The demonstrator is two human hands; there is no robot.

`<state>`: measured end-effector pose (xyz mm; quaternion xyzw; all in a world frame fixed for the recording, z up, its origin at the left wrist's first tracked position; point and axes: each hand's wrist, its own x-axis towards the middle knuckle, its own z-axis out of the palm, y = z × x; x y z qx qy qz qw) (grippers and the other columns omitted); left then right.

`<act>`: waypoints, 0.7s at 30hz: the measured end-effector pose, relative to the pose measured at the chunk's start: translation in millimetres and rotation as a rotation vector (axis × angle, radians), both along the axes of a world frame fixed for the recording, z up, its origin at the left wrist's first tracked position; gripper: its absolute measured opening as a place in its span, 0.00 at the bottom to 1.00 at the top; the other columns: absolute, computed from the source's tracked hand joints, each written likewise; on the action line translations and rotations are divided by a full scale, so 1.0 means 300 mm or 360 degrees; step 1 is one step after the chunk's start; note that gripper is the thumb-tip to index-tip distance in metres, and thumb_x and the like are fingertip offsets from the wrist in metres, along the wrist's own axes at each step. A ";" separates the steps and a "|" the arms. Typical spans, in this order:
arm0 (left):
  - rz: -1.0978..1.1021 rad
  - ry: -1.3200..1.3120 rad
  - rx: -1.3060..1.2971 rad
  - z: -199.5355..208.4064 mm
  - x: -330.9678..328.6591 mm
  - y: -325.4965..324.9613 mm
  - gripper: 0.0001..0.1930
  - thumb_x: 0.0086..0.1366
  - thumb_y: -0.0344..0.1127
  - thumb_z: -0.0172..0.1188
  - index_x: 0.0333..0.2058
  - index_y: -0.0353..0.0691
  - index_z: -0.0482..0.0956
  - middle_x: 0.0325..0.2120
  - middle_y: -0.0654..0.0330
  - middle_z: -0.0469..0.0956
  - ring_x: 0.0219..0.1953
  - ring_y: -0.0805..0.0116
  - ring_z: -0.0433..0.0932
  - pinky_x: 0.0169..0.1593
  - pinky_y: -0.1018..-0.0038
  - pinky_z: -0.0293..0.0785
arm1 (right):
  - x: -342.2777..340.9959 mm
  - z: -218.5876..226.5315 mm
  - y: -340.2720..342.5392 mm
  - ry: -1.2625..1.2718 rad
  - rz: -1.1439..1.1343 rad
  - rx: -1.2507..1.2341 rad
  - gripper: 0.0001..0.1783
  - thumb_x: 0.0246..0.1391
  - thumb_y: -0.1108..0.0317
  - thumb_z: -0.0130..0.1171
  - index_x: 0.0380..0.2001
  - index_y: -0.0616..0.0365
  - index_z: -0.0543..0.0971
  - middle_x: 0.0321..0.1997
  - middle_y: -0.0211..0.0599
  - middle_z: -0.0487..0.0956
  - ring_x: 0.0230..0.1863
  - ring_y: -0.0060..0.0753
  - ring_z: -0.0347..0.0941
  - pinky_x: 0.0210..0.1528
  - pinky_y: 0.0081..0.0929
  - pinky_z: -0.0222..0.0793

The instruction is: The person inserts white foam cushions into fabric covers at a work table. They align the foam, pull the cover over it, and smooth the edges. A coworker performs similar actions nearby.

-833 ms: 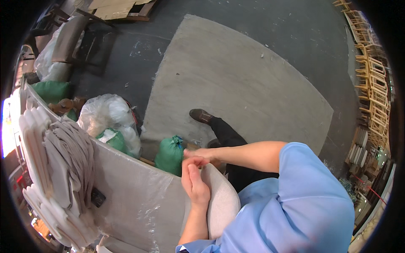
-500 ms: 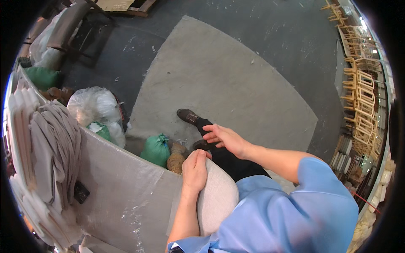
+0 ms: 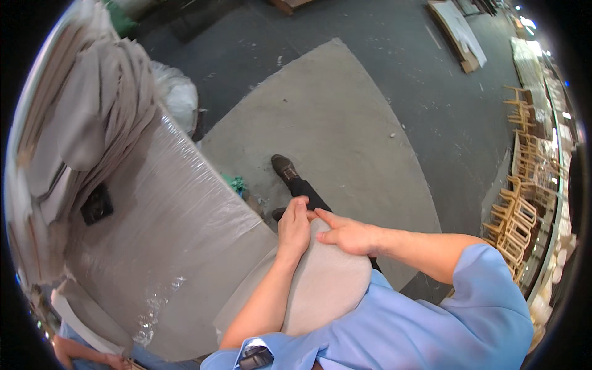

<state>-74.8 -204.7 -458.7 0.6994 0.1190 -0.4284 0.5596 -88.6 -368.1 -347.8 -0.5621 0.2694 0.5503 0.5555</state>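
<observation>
The grey fabric pad [image 3: 333, 280] sits just right of the tabletop [image 3: 185, 240], its broad rounded end against the blue shirt [image 3: 425, 314] and its narrow end pointing away. Both hands are at that narrow end: the right hand [image 3: 348, 235] grasps it, thumb laid on the upper face and fingers over the far edge, while the left hand [image 3: 294, 227] lies along the edge nearest the tabletop, fingers together and stretched forward; whether they are curled round the pad I cannot tell. The fingertips of the two hands nearly meet. On the far left of the tabletop rise stacked grey covers [image 3: 108, 111], with a small black device [image 3: 97, 205] lying at their foot. Clear film [image 3: 206, 172] clings to the tabletop's far right side. Past that side, a white plastic bag [image 3: 179, 98], the top of a green bag [image 3: 234, 183] and a dark shoe [image 3: 285, 169] show on the floor [image 3: 339, 123]. Below the tabletop's near left corner is a co-worker's hand [image 3: 115, 361], beside a curved grey piece [image 3: 92, 314]. Well right of the tabletop stand wooden chair frames [image 3: 517, 213].
</observation>
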 end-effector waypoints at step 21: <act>0.0318 -0.0530 -0.0260 0.963 -0.435 0.793 0.13 0.77 0.37 0.59 0.45 0.34 0.87 0.45 0.52 0.87 0.49 0.62 0.85 0.55 0.64 0.78 | 0.081 -0.271 0.090 0.0276 0.0349 -0.0262 0.28 0.74 0.51 0.58 0.57 0.70 0.80 0.54 0.52 0.86 0.50 0.43 0.86 0.53 0.46 0.84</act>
